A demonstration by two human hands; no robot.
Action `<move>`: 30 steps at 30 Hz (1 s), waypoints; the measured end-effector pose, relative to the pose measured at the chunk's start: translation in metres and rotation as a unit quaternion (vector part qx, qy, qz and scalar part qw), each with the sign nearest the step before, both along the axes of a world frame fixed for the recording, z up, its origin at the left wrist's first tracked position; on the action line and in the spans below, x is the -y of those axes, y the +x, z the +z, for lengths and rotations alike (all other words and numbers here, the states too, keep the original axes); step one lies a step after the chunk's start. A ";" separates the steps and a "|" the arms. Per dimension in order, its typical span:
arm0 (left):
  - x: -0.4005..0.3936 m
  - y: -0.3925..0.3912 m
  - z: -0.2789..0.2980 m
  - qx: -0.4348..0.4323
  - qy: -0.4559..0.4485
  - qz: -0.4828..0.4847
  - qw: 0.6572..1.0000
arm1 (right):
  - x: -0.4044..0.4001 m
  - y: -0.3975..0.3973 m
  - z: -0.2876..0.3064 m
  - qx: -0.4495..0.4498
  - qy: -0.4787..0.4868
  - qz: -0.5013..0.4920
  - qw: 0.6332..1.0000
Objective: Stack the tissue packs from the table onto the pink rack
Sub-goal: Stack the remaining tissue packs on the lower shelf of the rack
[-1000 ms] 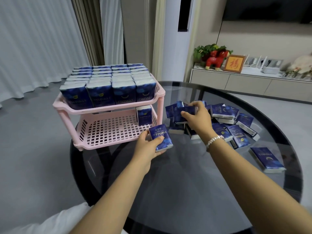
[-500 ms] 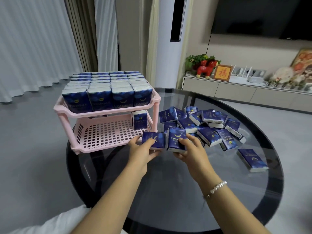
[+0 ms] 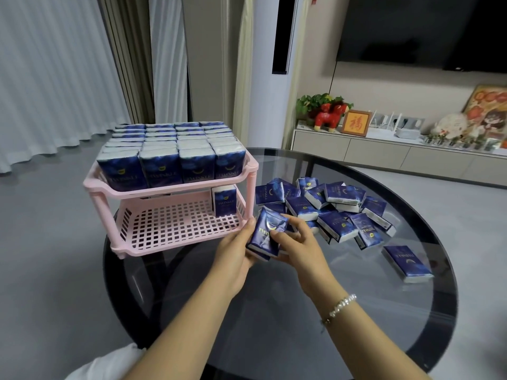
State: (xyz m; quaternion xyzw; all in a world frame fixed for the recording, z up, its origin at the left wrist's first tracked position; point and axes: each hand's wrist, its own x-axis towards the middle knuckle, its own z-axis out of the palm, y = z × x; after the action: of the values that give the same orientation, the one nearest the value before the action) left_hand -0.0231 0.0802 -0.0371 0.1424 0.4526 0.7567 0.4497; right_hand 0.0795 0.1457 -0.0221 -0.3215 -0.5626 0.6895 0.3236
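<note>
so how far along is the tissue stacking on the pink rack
Done: the top shelf of the pink rack is packed full, and one upright pack stands on the lower shelf. In hand: the left hand and right hand hold stacked packs beside the rack. Left: the loose pile and a lone pack on the glass table.

The round dark glass table (image 3: 274, 311) is smooth and glossy; the pink perforated plastic rack (image 3: 175, 229) looks matt; blue film-wrapped tissue packs (image 3: 340, 212) shine slightly.
</note>
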 end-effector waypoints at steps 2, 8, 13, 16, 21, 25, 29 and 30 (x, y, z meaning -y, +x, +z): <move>0.000 0.001 0.001 -0.025 -0.010 -0.026 0.999 | -0.004 0.000 0.001 0.000 0.010 0.014 1.000; -0.007 -0.001 -0.006 -0.117 -0.064 -0.034 0.991 | -0.020 0.010 0.004 0.023 0.052 0.055 0.997; -0.012 0.001 -0.010 -0.112 -0.071 -0.014 0.991 | -0.052 0.029 0.003 0.207 0.270 -0.135 0.931; -0.015 0.004 -0.012 -0.109 -0.070 -0.014 0.992 | -0.087 0.048 -0.004 0.422 0.375 -0.238 0.790; -0.014 0.006 -0.012 -0.113 -0.066 -0.015 0.991 | -0.108 0.058 -0.009 0.498 0.322 -0.167 0.788; -0.011 0.005 -0.013 -0.120 -0.067 -0.011 0.990 | -0.100 0.058 -0.007 0.486 0.331 -0.147 0.795; -0.007 0.005 -0.013 -0.131 -0.076 -0.001 0.988 | -0.083 0.061 -0.021 0.384 0.323 -0.149 0.852; -0.006 0.005 -0.013 -0.139 -0.080 0.003 0.987 | -0.080 0.063 -0.023 0.340 0.305 -0.149 0.877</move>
State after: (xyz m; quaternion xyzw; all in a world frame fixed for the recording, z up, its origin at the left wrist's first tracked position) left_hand -0.0180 0.0862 -0.0503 0.2082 0.5700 0.6924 0.3902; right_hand 0.1420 0.2253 -0.0450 -0.5019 -0.7656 0.2754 0.2934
